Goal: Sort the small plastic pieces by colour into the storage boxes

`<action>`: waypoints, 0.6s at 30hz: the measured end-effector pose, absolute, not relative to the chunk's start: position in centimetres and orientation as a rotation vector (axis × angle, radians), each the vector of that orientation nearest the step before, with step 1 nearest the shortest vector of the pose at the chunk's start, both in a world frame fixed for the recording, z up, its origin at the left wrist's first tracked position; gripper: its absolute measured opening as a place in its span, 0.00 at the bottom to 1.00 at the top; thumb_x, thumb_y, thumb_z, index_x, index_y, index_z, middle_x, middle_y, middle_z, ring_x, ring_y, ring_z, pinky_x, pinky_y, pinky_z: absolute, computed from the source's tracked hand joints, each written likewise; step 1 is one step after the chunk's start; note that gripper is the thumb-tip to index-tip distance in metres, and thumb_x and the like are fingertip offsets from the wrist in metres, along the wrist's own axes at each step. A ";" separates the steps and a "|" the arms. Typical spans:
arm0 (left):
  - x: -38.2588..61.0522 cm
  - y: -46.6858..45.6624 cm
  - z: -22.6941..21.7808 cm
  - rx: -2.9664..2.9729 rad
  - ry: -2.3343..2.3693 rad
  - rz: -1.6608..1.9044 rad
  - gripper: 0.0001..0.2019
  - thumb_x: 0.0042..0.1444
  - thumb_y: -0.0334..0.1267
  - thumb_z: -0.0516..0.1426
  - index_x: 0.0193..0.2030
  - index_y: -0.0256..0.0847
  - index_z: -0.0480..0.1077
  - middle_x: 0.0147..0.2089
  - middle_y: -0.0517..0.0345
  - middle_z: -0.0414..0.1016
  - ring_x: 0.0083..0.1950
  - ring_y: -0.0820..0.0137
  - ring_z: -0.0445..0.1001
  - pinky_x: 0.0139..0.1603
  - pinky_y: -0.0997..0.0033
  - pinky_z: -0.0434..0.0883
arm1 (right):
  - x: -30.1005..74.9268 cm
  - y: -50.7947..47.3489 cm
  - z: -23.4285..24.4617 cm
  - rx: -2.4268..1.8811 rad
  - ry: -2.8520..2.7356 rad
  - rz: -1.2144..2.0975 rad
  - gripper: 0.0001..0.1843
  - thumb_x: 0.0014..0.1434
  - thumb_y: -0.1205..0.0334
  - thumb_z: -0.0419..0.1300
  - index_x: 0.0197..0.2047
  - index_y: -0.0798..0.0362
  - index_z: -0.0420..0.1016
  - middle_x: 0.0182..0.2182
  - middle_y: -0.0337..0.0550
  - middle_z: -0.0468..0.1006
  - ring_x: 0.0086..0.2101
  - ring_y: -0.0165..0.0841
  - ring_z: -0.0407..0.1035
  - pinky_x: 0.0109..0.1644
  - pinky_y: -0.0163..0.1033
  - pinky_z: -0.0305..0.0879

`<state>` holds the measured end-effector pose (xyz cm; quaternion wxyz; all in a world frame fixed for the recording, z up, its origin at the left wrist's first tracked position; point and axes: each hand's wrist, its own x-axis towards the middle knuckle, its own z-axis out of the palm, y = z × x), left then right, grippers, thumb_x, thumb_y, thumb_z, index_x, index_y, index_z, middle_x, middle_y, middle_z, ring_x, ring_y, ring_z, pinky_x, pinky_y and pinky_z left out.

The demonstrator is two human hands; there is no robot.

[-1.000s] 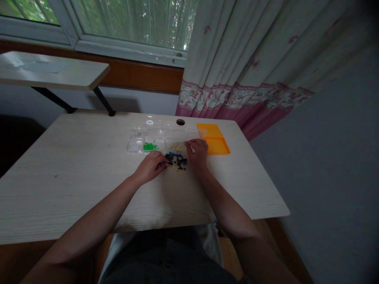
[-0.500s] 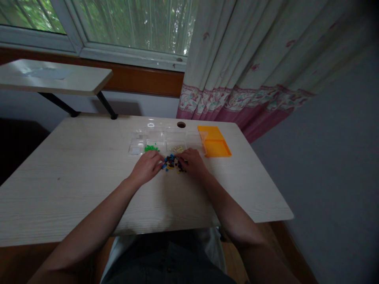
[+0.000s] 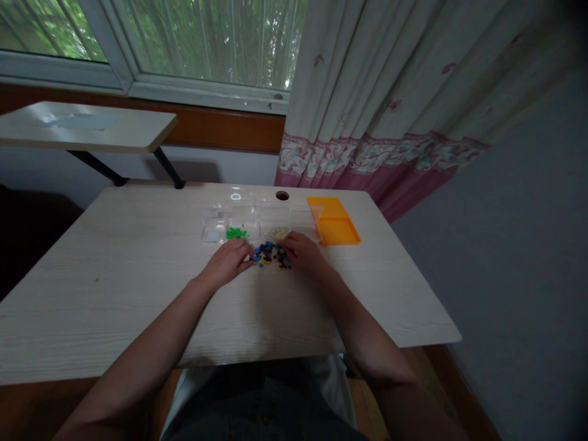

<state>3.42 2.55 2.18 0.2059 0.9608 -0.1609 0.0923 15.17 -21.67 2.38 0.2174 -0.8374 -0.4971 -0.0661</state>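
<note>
A pile of small blue, black and yellow pieces (image 3: 271,255) lies on the table between my hands. My left hand (image 3: 228,261) is at the pile's left edge, thumb and fingertips drawn together around a tiny dark bit too small to name. At the right edge, my right hand (image 3: 303,252) has its fingers curled in at the pieces; what they hold, if anything, is hidden. Just beyond the hands stands a clear divided box (image 3: 243,212). Green pieces (image 3: 237,233) sit in one compartment and pale cream pieces (image 3: 277,234) in another.
An open orange case (image 3: 339,231) lies right of the clear box. Behind them the table (image 3: 138,263) has a round cable hole (image 3: 282,195). A raised shelf (image 3: 133,131) stands at the back left, and a curtain (image 3: 349,122) hangs behind the right side.
The view has shifted slightly. The fingers have moved a little at the pile's edges, and somewhat more of the pile shows between my hands.
</note>
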 end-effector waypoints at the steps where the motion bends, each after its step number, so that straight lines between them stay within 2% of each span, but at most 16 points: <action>1: 3.5 2.5 2.1 2.673 -0.449 0.259 0.09 0.62 0.44 0.57 0.41 0.40 0.69 0.41 0.52 0.69 0.46 0.62 0.68 0.49 0.62 0.66 | 15.1 -21.6 2.3 -2.319 -1.393 -0.186 0.16 0.59 0.74 0.57 0.48 0.54 0.78 0.40 0.48 0.76 0.41 0.36 0.69 0.48 0.39 0.66; 7: 3.5 2.3 1.8 2.665 -0.445 0.267 0.10 0.63 0.45 0.56 0.40 0.40 0.69 0.38 0.53 0.68 0.44 0.63 0.68 0.45 0.65 0.66 | 14.0 -20.5 1.9 -2.361 -1.456 -0.233 0.19 0.58 0.74 0.56 0.52 0.57 0.75 0.43 0.52 0.74 0.44 0.39 0.65 0.53 0.44 0.65; 12: 3.6 2.2 1.7 2.662 -0.440 0.263 0.10 0.64 0.44 0.54 0.38 0.39 0.69 0.37 0.53 0.68 0.43 0.63 0.68 0.45 0.65 0.66 | 12.8 -19.5 2.6 -2.388 -1.408 -0.220 0.14 0.59 0.73 0.56 0.46 0.56 0.77 0.42 0.50 0.73 0.45 0.39 0.64 0.55 0.44 0.63; 18: 3.6 2.1 1.8 2.609 -0.392 0.210 0.07 0.63 0.40 0.56 0.38 0.40 0.68 0.36 0.55 0.70 0.41 0.65 0.69 0.41 0.67 0.66 | 12.0 -18.3 2.3 -2.386 -1.385 -0.189 0.20 0.59 0.74 0.55 0.54 0.57 0.74 0.47 0.52 0.73 0.50 0.41 0.62 0.60 0.46 0.60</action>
